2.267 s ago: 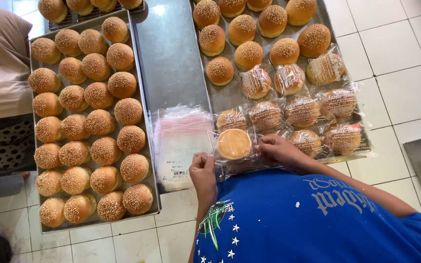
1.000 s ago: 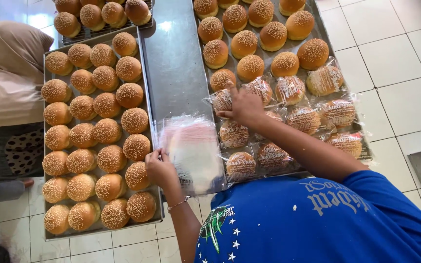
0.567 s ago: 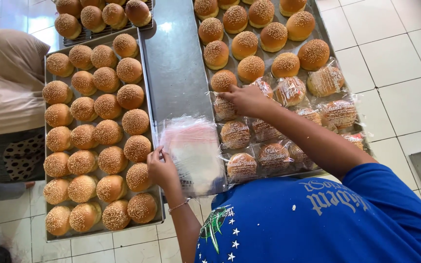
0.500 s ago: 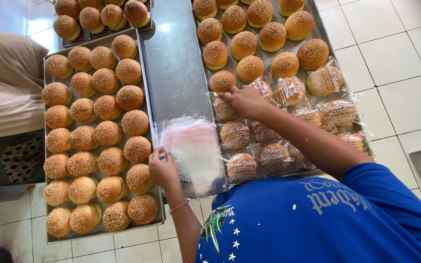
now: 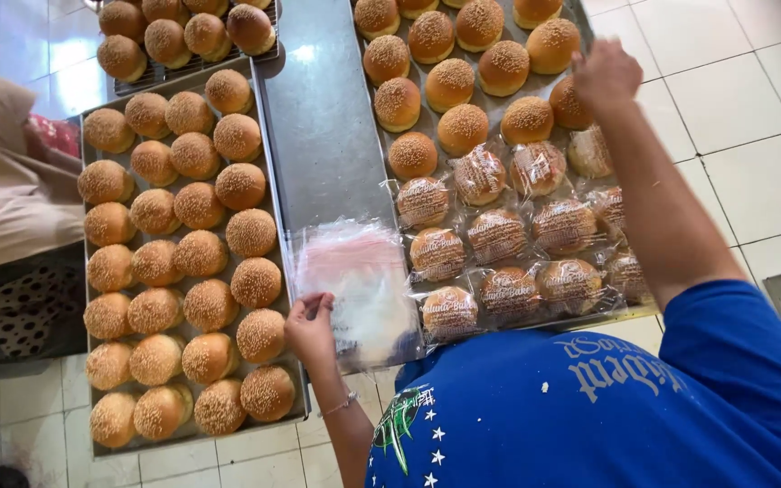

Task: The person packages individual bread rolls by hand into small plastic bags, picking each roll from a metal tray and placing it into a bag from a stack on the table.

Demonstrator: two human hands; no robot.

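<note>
While the right hand [image 5: 604, 74] reaches to the far right of the right tray [image 5: 580, 27], its fingers curl over an unwrapped sesame bun [image 5: 568, 105] at the tray's edge; whether they actually grip it cannot be told, since the hand covers the contact. Left hand [image 5: 311, 327] sits at the near left corner of a stack of clear plastic bags [image 5: 359, 287], thumb and fingertips pinching the edge of the top bag. That stack lies on the steel table [image 5: 323, 117], in the strip between the two trays. Right tray: bare sesame buns in the far rows, wrapped buns [image 5: 497, 237] in printed clear bags filling the near rows, touching one another. Left tray [image 5: 268, 136]: rows of bare sesame buns [image 5: 201, 253], closely packed. A further rack of buns [image 5: 187, 32] lies beyond it. Another person's beige sleeve [image 5: 2, 181] shows at the left edge, apart from both hands. White tiled floor [image 5: 734, 99] to the right.
</note>
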